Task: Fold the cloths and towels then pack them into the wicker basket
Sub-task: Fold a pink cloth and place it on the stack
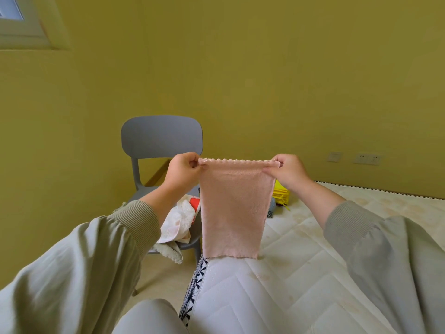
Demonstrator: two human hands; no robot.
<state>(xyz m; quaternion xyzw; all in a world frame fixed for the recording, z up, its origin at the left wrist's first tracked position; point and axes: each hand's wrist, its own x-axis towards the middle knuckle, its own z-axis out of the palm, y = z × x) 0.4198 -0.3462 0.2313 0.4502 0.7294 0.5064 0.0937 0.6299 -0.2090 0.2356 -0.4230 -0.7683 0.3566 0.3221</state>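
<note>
A: Progress?
B: Early, I'd say. No wicker basket in view, and I see no folded stack. The bed (301, 261) is near right. The grey chair (161, 138) at far left holds a loose pile of cloths (179, 222), unfolded.
A: Current piece?
B: A pink cloth (234, 213), held up in the air between chair and bed. It hangs flat, fuzzy, with a scalloped top edge. I can't tell if it's doubled. My left hand (181, 172) and right hand (290, 171) each pinch a top corner, fingers (192, 162) curled tight.
</note>
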